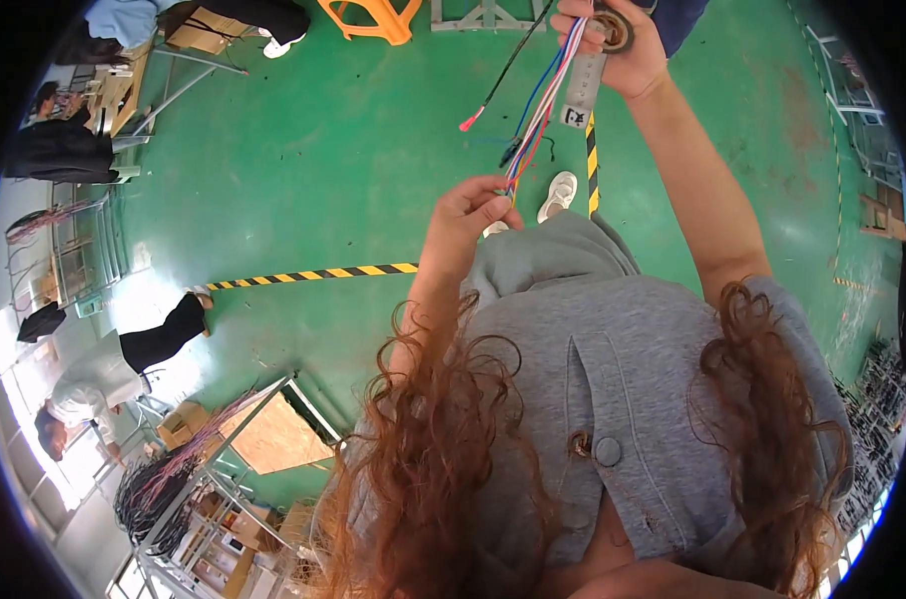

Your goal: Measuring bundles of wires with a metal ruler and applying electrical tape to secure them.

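My left hand (478, 210) pinches the lower end of a bundle of thin wires (548, 100) in white, red, blue and other colours between thumb and fingers. Higher up, my right hand (633, 60) is closed around a roll of tape (613, 32) with a brown core, and its fingers also touch the upper part of the bundle. Below the roll hangs a pale grey strip (583, 85) with a row of dark marks. A black cable (493, 90) with a pinkish-red tip dangles to the left of the bundle. A small dark connector (511, 155) hangs near my left hand.
An orange stool (373, 18) stands ahead on the green floor, marked with yellow-black tape (313, 275). Racks of cables (159, 489) stand lower left, beside a wooden board (278, 434). A person in white (89, 384) bends over at left; others sit at upper left.
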